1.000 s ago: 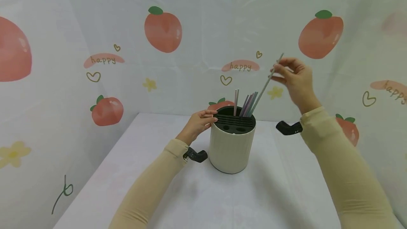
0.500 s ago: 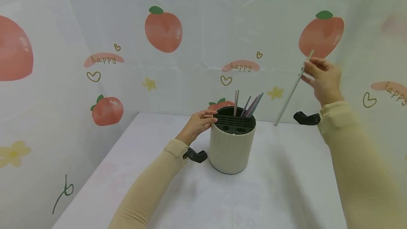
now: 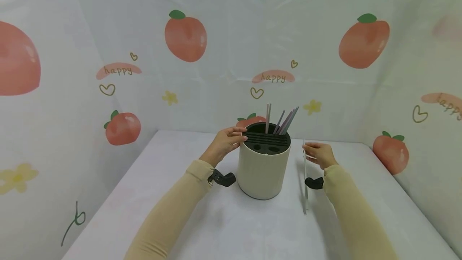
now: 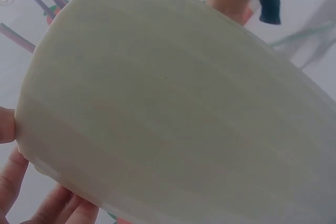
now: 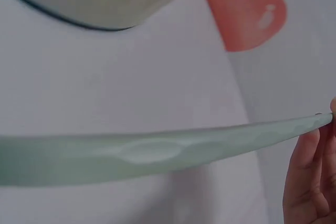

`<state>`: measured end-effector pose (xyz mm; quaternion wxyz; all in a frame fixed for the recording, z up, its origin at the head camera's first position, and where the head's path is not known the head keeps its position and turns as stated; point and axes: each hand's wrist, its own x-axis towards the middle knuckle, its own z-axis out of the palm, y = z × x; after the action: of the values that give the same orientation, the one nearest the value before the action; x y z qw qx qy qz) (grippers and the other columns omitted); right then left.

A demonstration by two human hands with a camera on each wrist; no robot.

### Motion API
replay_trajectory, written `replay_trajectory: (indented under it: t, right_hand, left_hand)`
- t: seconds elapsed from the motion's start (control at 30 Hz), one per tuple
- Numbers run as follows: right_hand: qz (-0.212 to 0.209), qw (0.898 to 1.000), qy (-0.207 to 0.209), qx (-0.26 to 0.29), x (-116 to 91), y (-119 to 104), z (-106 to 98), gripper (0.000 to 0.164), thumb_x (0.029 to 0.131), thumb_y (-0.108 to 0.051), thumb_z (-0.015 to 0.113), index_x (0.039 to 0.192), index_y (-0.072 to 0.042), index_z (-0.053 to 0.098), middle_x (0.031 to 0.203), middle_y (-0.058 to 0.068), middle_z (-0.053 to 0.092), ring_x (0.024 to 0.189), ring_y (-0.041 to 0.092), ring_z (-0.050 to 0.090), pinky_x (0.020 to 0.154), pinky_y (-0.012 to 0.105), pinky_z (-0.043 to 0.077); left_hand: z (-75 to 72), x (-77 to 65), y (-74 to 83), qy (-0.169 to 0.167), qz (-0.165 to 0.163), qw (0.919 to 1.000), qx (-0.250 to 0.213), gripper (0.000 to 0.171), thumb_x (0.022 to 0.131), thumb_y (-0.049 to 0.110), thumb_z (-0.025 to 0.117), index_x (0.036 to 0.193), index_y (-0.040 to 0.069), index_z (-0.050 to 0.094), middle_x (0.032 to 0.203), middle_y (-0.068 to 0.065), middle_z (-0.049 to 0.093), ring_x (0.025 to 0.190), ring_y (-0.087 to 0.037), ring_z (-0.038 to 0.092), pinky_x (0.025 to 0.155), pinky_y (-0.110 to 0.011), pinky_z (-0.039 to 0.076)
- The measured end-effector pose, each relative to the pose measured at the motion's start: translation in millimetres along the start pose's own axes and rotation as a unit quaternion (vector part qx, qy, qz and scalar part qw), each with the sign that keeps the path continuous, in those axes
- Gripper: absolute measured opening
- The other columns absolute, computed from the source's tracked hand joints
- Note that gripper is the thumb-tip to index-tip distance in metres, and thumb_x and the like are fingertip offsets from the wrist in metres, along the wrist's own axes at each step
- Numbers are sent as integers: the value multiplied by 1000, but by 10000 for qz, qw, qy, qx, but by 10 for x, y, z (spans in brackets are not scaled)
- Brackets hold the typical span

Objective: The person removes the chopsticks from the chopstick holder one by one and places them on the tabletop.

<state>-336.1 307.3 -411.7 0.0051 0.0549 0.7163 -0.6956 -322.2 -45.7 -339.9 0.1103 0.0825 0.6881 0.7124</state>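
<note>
A cream utensil holder [image 3: 263,175] with a dark slotted top [image 3: 267,137] stands upright on the table. My left hand [image 3: 225,143] grips its rim from the left; in the left wrist view, the thumb and fingers [image 4: 50,208] lie at the holder's upper edge. Right of the holder, my right hand [image 3: 319,153] pinches the far end of a pale green chopstick [image 3: 306,202]. The chopstick lies low along the table, pointing toward me; whether it touches the surface I cannot tell. Several purple, pink and bluish chopsticks [image 3: 285,121] stick up from the holder's rear compartment.
The white-covered table [image 3: 216,236] runs back to a hanging cloth [image 3: 223,31] printed with peaches and flowers. A black wrist camera [image 3: 314,183] sits by the right sleeve, another wrist camera [image 3: 223,179] by the left.
My right hand has lifted the pale green chopstick out of the holder, carried it right, then brought it down beside the holder. The left hand has stayed on the rim.
</note>
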Motion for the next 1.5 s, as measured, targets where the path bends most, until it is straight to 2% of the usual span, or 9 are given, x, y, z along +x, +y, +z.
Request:
replay_trajectory:
  t: [0.13, 0.23, 0.43, 0.57, 0.7, 0.83, 1.03, 1.33, 1.5]
  right_hand:
    - [353, 9993, -53, -131, -15, 217, 42, 23, 94, -10, 64, 113, 3, 64, 79, -11, 68, 72, 2, 64, 67, 20, 57]
    - [587, 9981, -43, -163, -14, 318, 63, 7, 92, -10, 67, 97, -7, 69, 76, -10, 68, 70, 2, 63, 65, 20, 57]
    - [791, 9921, 239, -947, 21, 501, 74, 19, 89, -12, 71, 100, 2, 70, 69, -9, 64, 63, 4, 59, 58, 19, 54]
    - [903, 9885, 281, -1180, 38, 576, 85, 16, 87, -10, 72, 96, 3, 71, 64, -8, 62, 57, 4, 57, 55, 18, 54]
    - [915, 9883, 250, -1196, 44, 595, 127, 18, 84, -5, 72, 97, 8, 70, 64, -7, 63, 56, 4, 58, 54, 19, 54]
    - [950, 9826, 294, -1572, 66, 589, 166, 22, 83, -6, 75, 97, 9, 69, 63, -6, 63, 56, 4, 58, 53, 18, 54]
    - [986, 9733, 405, -2034, 89, 559, 206, 17, 80, -7, 78, 90, 4, 69, 62, -5, 62, 55, 5, 57, 51, 18, 53]
    - [1163, 9699, 510, -2076, 105, 537, 228, 22, 80, -8, 79, 94, 6, 68, 69, -1, 66, 59, 7, 58, 54, 20, 54]
    - [1178, 9717, 368, -2014, 69, 478, 221, 25, 79, -12, 81, 92, 5, 68, 68, -1, 65, 59, 7, 58, 56, 20, 55]
  left_hand:
    - [14, -1, -8, -42, 17, 10000, 12, 30, 89, 8, 69, 118, 8, 65, 125, -12, 53, 104, -17, 58, 102, -35, 47]
    - [21, -3, 3, -42, 22, 10000, 20, 30, 89, 8, 70, 118, 8, 65, 125, -12, 52, 105, -18, 57, 103, -35, 47]
    - [27, -14, 23, -75, 23, 10000, 38, 31, 89, 7, 69, 119, 8, 64, 128, -12, 51, 109, -19, 56, 104, -35, 47]
    - [15, -12, 13, -53, -4, 10000, 37, 30, 89, 7, 69, 119, 8, 65, 127, -11, 52, 106, -18, 57, 103, -35, 47]
    - [2, -23, 13, -40, -42, 10000, 40, 30, 88, 8, 70, 118, 8, 65, 126, -11, 51, 106, -18, 57, 103, -34, 47]
    - [-1, -24, 17, -49, -36, 10000, 52, 30, 88, 9, 70, 118, 9, 65, 125, -11, 52, 106, -18, 57, 103, -34, 47]
    - [-1, -14, 16, -21, -42, 10000, 5, 30, 88, 8, 70, 117, 8, 65, 122, -10, 53, 104, -17, 57, 102, -34, 47]
    - [-2, -11, 16, 19, -57, 10000, 30, 30, 88, 8, 70, 118, 10, 65, 124, -10, 53, 104, -17, 58, 101, -35, 48]
    - [-1, -15, 14, 37, -54, 10000, 24, 30, 88, 8, 70, 118, 9, 65, 122, -10, 54, 103, -17, 59, 102, -36, 48]
